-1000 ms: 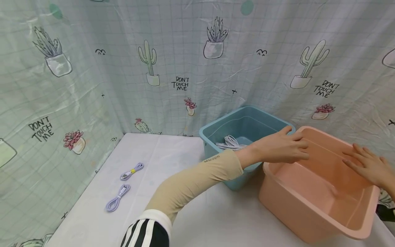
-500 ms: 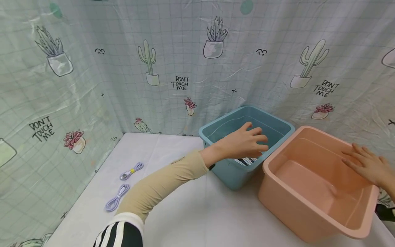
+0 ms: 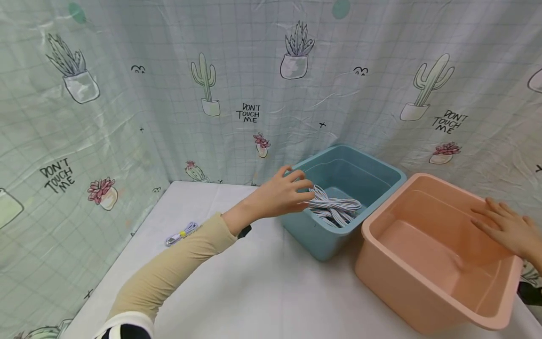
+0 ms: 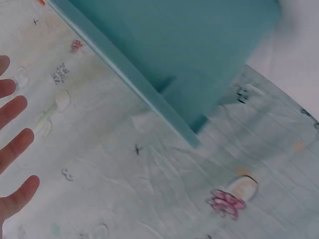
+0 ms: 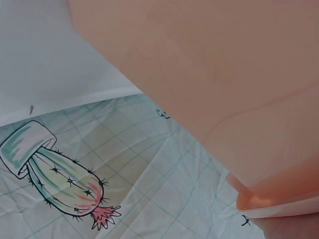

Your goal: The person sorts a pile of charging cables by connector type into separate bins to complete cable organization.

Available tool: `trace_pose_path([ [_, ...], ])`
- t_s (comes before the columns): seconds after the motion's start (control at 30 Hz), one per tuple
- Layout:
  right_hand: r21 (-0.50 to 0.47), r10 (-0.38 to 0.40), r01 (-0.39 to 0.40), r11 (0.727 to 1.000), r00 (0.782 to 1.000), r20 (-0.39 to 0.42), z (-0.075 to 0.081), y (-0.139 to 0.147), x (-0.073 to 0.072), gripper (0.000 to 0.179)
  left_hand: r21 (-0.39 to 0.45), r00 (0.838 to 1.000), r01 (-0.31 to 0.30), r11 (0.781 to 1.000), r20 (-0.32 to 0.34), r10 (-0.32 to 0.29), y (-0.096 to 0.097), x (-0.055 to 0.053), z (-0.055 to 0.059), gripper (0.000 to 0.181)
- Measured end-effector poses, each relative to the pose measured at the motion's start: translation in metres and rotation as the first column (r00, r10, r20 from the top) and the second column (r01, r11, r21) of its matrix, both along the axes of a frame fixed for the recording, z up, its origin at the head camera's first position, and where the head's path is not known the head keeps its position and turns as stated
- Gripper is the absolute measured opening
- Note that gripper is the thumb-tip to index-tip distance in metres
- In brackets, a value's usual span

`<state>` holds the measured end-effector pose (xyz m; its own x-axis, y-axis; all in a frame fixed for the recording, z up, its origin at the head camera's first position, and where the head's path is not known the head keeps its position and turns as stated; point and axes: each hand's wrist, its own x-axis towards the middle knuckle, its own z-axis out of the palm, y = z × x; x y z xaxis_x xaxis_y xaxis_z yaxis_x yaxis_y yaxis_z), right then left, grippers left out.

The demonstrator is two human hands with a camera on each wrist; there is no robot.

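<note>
My left hand hovers at the near left rim of the blue bin, its fingers loosely bent and spread, with nothing between them. Those spread fingers also show at the edge of the left wrist view, apart from the bin. Bundled white cables lie inside the blue bin. On the table, a lilac cable with a yellow tie is partly covered by my left sleeve. My right hand rests over the right rim of the peach bin, fingers straight along its inner wall.
The two bins stand side by side, rims nearly touching, on a white-covered table. A cactus-print curtain hangs behind and along the left side. The peach bin's outer wall fills much of the right wrist view.
My left hand has moved left from over the peach bin, across the blue bin to its left rim. The second lilac cable is now hidden behind my sleeve. My right hand stays put.
</note>
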<state>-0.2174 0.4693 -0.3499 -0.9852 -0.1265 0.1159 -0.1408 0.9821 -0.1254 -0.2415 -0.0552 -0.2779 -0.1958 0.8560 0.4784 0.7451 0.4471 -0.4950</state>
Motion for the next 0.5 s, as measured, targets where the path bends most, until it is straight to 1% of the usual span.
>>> trace_pose_path([
  [0.13,0.011,-0.016,0.016,1.000,1.000,0.013,0.000,0.001,0.001,0.061,0.014,0.999,-0.034,0.999,0.021,0.034,-0.023,0.000,-0.006,0.012],
  [0.3,0.018,-0.037,0.036,0.999,0.999,0.030,0.002,0.001,-0.001,0.063,0.029,0.994,-0.079,0.996,0.080,0.076,-0.051,0.003,-0.018,0.013],
  [0.4,0.020,-0.035,0.034,0.999,0.999,0.024,0.002,0.001,-0.001,0.063,0.027,0.986,-0.123,0.992,0.116,0.120,-0.069,0.004,-0.027,0.013],
  [0.5,0.014,-0.031,0.031,0.999,0.999,0.024,0.002,0.000,-0.002,0.062,0.020,0.974,-0.174,0.984,0.150,0.169,-0.089,0.006,-0.035,0.013],
])
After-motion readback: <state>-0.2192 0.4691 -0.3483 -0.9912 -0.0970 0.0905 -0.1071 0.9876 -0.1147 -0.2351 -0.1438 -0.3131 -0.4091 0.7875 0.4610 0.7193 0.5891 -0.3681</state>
